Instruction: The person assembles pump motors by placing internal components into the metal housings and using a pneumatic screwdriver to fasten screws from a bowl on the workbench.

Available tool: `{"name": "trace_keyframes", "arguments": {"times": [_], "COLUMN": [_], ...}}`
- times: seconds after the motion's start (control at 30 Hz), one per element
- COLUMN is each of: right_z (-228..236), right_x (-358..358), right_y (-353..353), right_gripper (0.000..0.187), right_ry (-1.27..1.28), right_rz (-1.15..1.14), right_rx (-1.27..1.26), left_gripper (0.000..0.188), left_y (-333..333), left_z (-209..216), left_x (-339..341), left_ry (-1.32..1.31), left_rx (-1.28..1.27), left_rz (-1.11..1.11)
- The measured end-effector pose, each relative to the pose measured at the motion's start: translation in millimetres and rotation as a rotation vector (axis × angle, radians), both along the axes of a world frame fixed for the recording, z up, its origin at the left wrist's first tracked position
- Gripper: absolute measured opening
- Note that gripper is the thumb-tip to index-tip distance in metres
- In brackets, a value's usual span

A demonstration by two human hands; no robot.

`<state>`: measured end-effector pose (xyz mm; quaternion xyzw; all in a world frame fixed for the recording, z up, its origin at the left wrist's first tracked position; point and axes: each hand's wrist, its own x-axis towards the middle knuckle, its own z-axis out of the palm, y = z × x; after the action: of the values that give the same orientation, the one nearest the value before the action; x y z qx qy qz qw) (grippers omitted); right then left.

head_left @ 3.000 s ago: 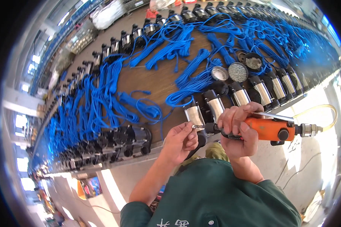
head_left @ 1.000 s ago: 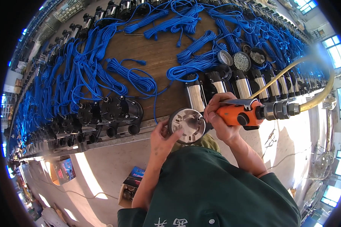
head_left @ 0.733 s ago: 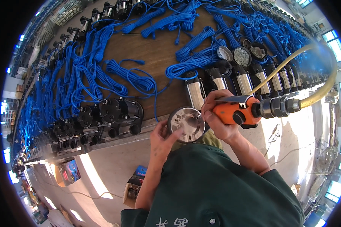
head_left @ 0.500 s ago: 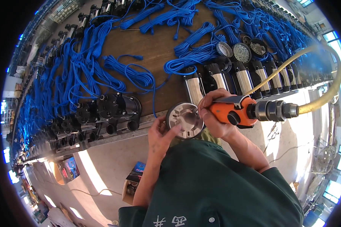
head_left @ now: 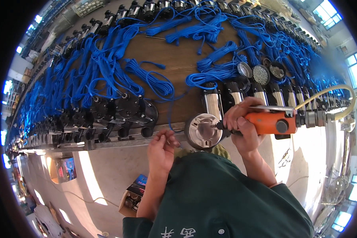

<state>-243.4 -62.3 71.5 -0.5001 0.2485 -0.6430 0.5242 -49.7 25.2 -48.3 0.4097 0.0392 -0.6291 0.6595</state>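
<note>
My right hand (head_left: 248,133) is wrapped round an orange air screwdriver (head_left: 270,122) with a metal lever along its top. The tool lies nearly level, its dark nose pointing left to the round metal pump end (head_left: 201,137). That end faces up, with a shallow recess and slots in its silvery face; whether the tip touches it I cannot tell. Left of the pump end and apart from it is my left hand (head_left: 160,152), its fingers curled and the fingertips drawn together. Anything between those fingertips is too small to make out.
Bundles of blue cable (head_left: 150,79) lie over the brown bench (head_left: 166,45). Black pump bodies (head_left: 135,111) line its near edge on the left, silver-and-black pumps (head_left: 212,101) on the right. A dish of small parts (head_left: 261,74) stands behind them. A yellowish air hose (head_left: 325,91) loops right.
My left hand has let go of the metal pump end and drawn back left. The air screwdriver has swung round, its nose now at the metal face. The whole view has shifted slightly.
</note>
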Motion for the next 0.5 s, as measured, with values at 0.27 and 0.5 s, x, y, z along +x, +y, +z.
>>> {"name": "trace_keyframes", "arguments": {"times": [0.27, 0.5], "right_z": [2, 2], "right_x": [25, 27], "right_y": [21, 25], "right_gripper": [0.030, 0.025], "right_ry": [-0.244, -0.158], "right_rz": [0.248, 0.235], "right_rx": [-0.075, -0.071], "left_gripper": [0.028, 0.029], "left_y": [10, 10], "left_z": [49, 62], "left_x": [-25, -38], "left_ry": [0.077, 0.034], "left_rx": [-0.166, -0.219], "left_rz": [-0.228, -0.282]}}
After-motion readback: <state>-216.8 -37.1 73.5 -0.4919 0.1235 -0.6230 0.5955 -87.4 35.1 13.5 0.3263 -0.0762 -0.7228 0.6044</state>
